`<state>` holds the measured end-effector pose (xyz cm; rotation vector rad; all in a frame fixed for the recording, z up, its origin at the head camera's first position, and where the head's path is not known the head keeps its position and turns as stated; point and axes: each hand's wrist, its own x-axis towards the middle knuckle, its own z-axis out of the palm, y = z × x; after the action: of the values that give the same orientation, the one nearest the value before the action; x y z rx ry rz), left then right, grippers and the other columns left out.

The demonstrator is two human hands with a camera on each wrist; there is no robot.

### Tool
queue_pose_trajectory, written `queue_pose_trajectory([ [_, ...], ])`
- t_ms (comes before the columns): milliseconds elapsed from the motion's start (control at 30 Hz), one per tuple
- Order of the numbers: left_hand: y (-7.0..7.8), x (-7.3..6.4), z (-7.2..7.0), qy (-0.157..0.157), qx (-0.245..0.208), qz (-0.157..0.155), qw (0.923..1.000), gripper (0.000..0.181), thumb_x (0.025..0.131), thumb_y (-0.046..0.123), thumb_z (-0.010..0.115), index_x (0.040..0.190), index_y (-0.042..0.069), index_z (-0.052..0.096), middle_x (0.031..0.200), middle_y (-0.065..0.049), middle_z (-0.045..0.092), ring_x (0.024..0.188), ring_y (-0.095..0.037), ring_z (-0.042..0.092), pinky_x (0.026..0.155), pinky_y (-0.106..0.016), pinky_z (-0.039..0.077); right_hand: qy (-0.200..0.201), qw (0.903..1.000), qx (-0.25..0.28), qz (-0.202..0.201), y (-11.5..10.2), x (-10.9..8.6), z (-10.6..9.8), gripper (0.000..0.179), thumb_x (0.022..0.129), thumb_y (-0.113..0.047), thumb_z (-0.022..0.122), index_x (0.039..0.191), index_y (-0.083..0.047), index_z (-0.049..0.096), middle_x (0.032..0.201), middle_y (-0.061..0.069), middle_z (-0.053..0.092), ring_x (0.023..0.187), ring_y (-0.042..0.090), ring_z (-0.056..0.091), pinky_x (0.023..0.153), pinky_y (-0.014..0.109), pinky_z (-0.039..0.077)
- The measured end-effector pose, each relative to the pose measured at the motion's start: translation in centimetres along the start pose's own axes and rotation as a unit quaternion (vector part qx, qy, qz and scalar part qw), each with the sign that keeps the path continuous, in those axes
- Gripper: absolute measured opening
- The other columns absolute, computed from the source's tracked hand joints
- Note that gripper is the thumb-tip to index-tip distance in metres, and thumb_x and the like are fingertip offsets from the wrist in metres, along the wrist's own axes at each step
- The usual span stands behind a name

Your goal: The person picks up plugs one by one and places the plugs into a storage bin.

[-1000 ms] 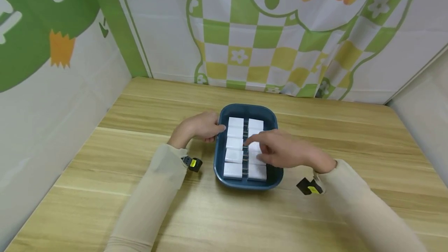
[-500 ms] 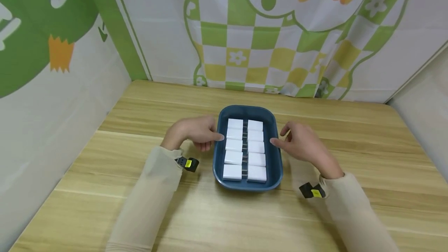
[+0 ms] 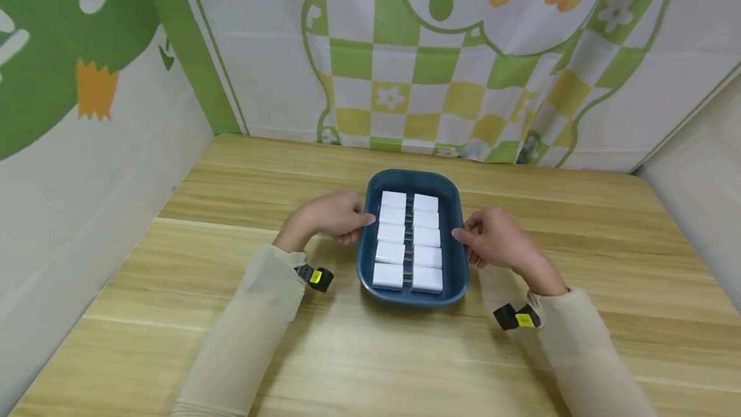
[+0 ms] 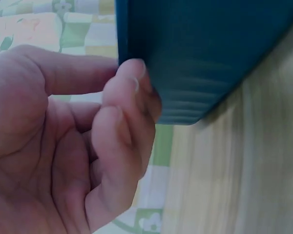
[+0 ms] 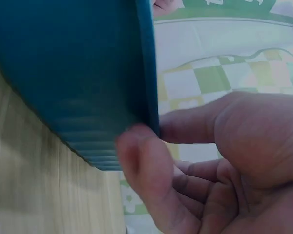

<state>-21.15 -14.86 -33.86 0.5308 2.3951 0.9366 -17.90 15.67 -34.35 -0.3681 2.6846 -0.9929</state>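
A dark blue plastic tray (image 3: pixel 412 299) holds white rectangular blocks (image 3: pixel 391 234) in two columns, with thin metal prongs (image 3: pixel 409 255) between the columns. My left hand (image 3: pixel 332 214) pinches the tray's left rim, thumb over the edge and curled fingers beneath it. On the opposite side, my right hand (image 3: pixel 498 240) pinches the right rim in the same way. The left wrist view shows the left fingers (image 4: pixel 119 131) against the tray's outer wall (image 4: pixel 200 53). In the right wrist view, the right index finger (image 5: pixel 149 163) presses under the rim from outside.
The tray is over a light wood-grain table (image 3: pixel 278 166). Behind it hangs a green, yellow and white checked curtain (image 3: pixel 393 69), with a printed white cloth (image 3: pixel 127 166) on the left. A small black device with a yellow label (image 3: pixel 317 277) is strapped at each wrist.
My right hand has moved from over the blocks to the tray's right rim and taken hold of it. The tray has shifted slightly up and to the right in the head view.
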Motion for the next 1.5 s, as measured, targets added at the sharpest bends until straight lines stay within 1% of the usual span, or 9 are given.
queue_pose_trajectory([
  [267,-0.3,0.9,0.7,0.044,-0.026,0.004,0.9987,0.041,0.107,0.020,0.052,0.071,0.003,0.064,0.063,-0.004,0.060,0.052,-0.013,0.053,0.056,-0.025,0.046,0.063,0.9977,-0.006,0.025,0.9,1.0,0.0,0.030,0.102,-0.020,0.063,0.108,0.008,0.068,0.074,0.010,0.069,0.057,0.018,0.065,0.055,0.037,0.057],
  [833,0.0,1.6,1.3,0.122,-0.004,-0.004,0.9925,0.043,0.107,0.023,0.053,0.070,0.005,0.063,0.062,-0.007,0.061,0.052,-0.014,0.051,0.054,-0.027,0.042,0.082,0.9959,0.019,0.033,1.5,1.4,0.1,0.031,0.103,-0.022,0.061,0.108,0.008,0.067,0.073,0.011,0.067,0.060,0.021,0.065,0.057,0.039,0.057],
  [967,-0.1,1.7,1.3,0.126,0.004,-0.013,0.9919,0.044,0.107,0.030,0.053,0.071,0.007,0.063,0.061,-0.004,0.058,0.052,-0.014,0.050,0.052,-0.027,0.041,0.088,0.9958,0.000,0.025,2.1,1.3,-0.4,0.038,0.104,-0.031,0.060,0.108,0.006,0.069,0.075,0.013,0.067,0.062,0.026,0.066,0.055,0.036,0.054],
  [1067,-0.3,1.6,1.1,0.152,0.031,-0.021,0.9876,0.048,0.107,0.039,0.050,0.070,0.009,0.058,0.060,-0.001,0.051,0.052,-0.014,0.046,0.050,-0.028,0.037,0.137,0.9894,-0.048,-0.005,2.9,1.1,-1.1,0.043,0.103,-0.035,0.059,0.110,0.005,0.069,0.082,0.016,0.070,0.070,0.029,0.067,0.059,0.038,0.052],
  [1167,-0.7,1.4,0.6,0.216,0.088,-0.021,0.9722,0.045,0.107,0.042,0.048,0.079,0.008,0.061,0.068,-0.004,0.054,0.058,-0.018,0.050,0.053,-0.032,0.041,0.198,0.9734,-0.107,-0.041,4.0,0.9,-2.0,0.046,0.104,-0.036,0.057,0.120,0.006,0.065,0.095,0.022,0.070,0.084,0.035,0.067,0.069,0.049,0.053],
  [1233,-1.0,1.4,0.3,0.267,0.134,-0.015,0.9543,0.043,0.107,0.041,0.048,0.097,0.004,0.067,0.087,-0.011,0.064,0.076,-0.026,0.060,0.065,-0.039,0.050,0.224,0.9638,-0.132,-0.060,4.6,0.8,-2.7,0.050,0.105,-0.036,0.056,0.130,0.007,0.060,0.110,0.028,0.067,0.097,0.043,0.065,0.080,0.057,0.051],
  [1300,-1.3,1.4,0.0,0.310,0.178,-0.009,0.9340,0.044,0.108,0.038,0.047,0.119,0.000,0.065,0.112,-0.018,0.066,0.100,-0.034,0.062,0.084,-0.047,0.052,0.240,0.9554,-0.152,-0.081,5.2,0.7,-3.2,0.053,0.105,-0.035,0.056,0.138,0.006,0.053,0.125,0.032,0.060,0.112,0.049,0.058,0.091,0.063,0.046],
  [1400,-1.8,1.5,-0.3,0.350,0.230,-0.004,0.9080,0.052,0.108,0.038,0.045,0.141,-0.002,0.052,0.140,-0.024,0.053,0.130,-0.042,0.048,0.105,-0.057,0.040,0.267,0.9399,-0.178,-0.117,6.0,0.9,-3.9,0.058,0.105,-0.030,0.058,0.147,0.006,0.043,0.142,0.034,0.046,0.129,0.052,0.044,0.105,0.064,0.036],
  [1500,-2.3,1.7,-0.4,0.372,0.266,0.001,0.8895,0.054,0.109,0.036,0.044,0.148,-0.001,0.044,0.150,-0.025,0.043,0.138,-0.044,0.039,0.111,-0.058,0.033,0.287,0.9256,-0.199,-0.147,6.5,1.0,-4.2,0.062,0.104,-0.026,0.059,0.152,0.005,0.036,0.151,0.033,0.036,0.140,0.050,0.032,0.114,0.062,0.025],
])
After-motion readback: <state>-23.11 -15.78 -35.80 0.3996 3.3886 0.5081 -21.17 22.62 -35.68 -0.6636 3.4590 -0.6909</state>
